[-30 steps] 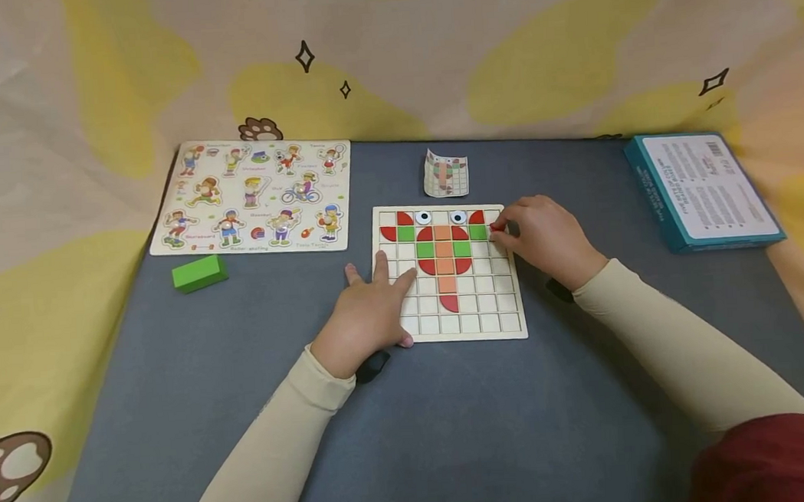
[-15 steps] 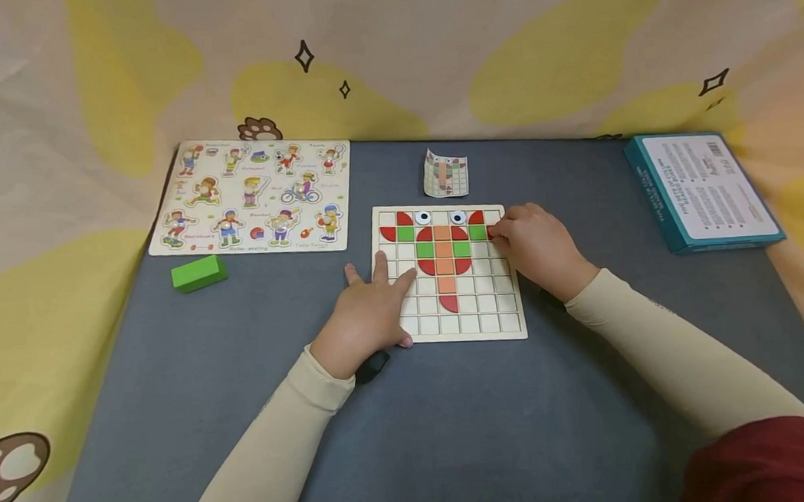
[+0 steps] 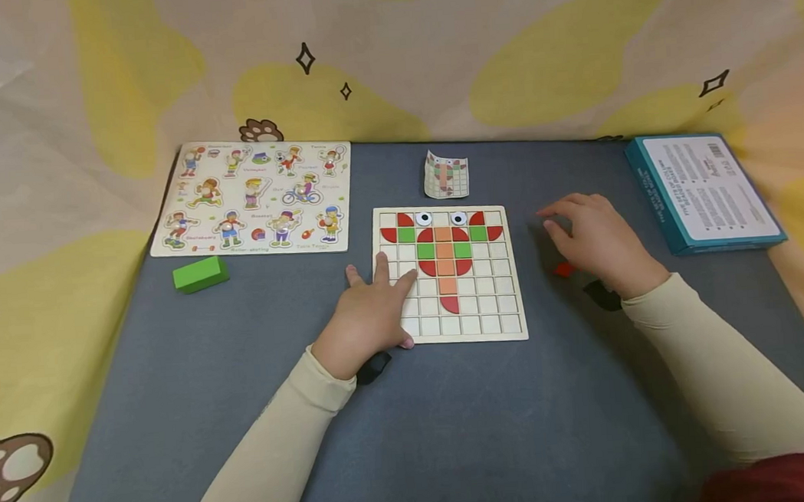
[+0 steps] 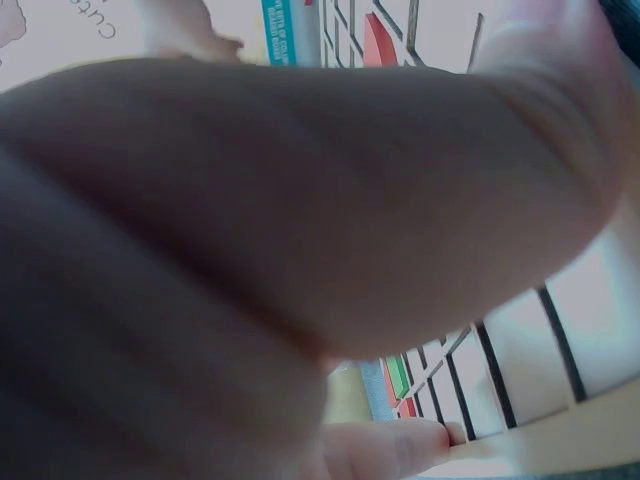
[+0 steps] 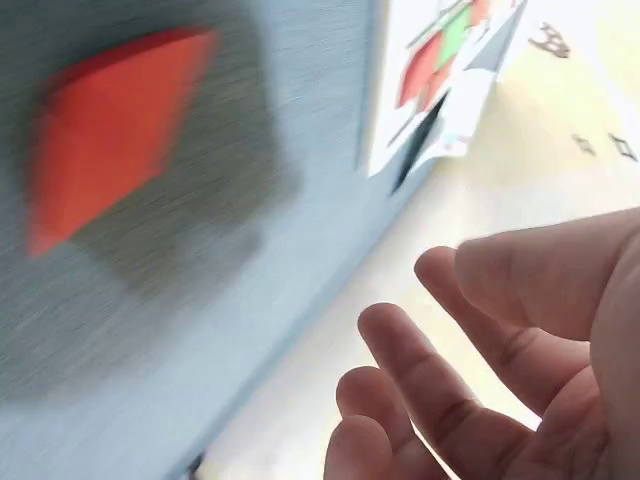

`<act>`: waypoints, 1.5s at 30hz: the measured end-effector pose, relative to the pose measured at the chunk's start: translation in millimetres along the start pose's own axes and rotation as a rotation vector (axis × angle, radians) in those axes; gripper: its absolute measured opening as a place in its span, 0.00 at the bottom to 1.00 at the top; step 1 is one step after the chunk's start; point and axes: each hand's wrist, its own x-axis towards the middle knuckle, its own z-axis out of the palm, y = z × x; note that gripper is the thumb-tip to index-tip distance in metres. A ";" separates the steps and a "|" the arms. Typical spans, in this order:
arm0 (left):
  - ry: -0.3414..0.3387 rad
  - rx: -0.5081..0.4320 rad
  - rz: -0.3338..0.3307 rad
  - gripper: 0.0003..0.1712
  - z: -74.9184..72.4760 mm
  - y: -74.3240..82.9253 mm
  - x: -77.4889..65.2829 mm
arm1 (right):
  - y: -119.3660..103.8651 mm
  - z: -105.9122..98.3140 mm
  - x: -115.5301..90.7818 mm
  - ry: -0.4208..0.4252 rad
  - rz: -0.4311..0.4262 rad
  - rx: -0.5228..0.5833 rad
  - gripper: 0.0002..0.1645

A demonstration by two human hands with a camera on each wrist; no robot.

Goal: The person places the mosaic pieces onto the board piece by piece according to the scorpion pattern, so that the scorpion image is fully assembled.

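A pale gridded puzzle board (image 3: pixel 488 303) lies mid-table, bearing red, green and orange flat tiles and two round eye pieces. My left hand (image 3: pixel 364 315) rests on its lower left side with the fingers spread. Right of the board, my right hand (image 3: pixel 598 243) hovers with relaxed fingers, holding nothing. Below it a loose red tile (image 5: pixel 115 140) lies on the table, also seen near the thumb in the head view. A red rounded tile (image 3: pixel 494 232) sits in the board's right column beside a green one. In the left wrist view, the hand itself hides most of the board.
A small picture card (image 3: pixel 446 174) stands behind the board. To the left are a sports picture puzzle (image 3: pixel 247 199) and a green block (image 3: pixel 200 275). A teal box (image 3: pixel 709 191) lies at the right. A patterned cloth hangs along the table's back edge.
My right hand has left the board's right column, where a red rounded tile now shows, and has moved right over the loose red tile. My left hand stays put.
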 end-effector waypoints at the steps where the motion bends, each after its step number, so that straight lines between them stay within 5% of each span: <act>1: 0.000 -0.001 0.000 0.63 0.1 0.0 -0.1 | 4.4 -0.7 -5.3 -0.013 0.010 -0.009 0.19; 10: 0.020 -0.003 0.012 0.63 -0.3 0.6 -1.5 | 31.4 13.7 -45.8 -0.072 0.007 -0.023 0.15; 21: 0.016 0.000 0.007 0.63 0.7 0.3 0.3 | 38.2 28.3 -68.7 0.092 -0.037 -0.076 0.12; 27: 0.014 0.004 0.006 0.63 1.9 -0.7 0.4 | 36.5 26.6 -67.1 0.109 -0.066 -0.068 0.10; 35: 0.011 -0.004 0.004 0.63 3.0 -2.0 0.9 | -8.9 28.0 -51.6 0.077 -0.138 -0.005 0.10; 45: 0.014 0.002 0.016 0.63 2.2 -1.5 0.9 | -73.6 58.4 -42.3 0.041 -0.413 0.064 0.08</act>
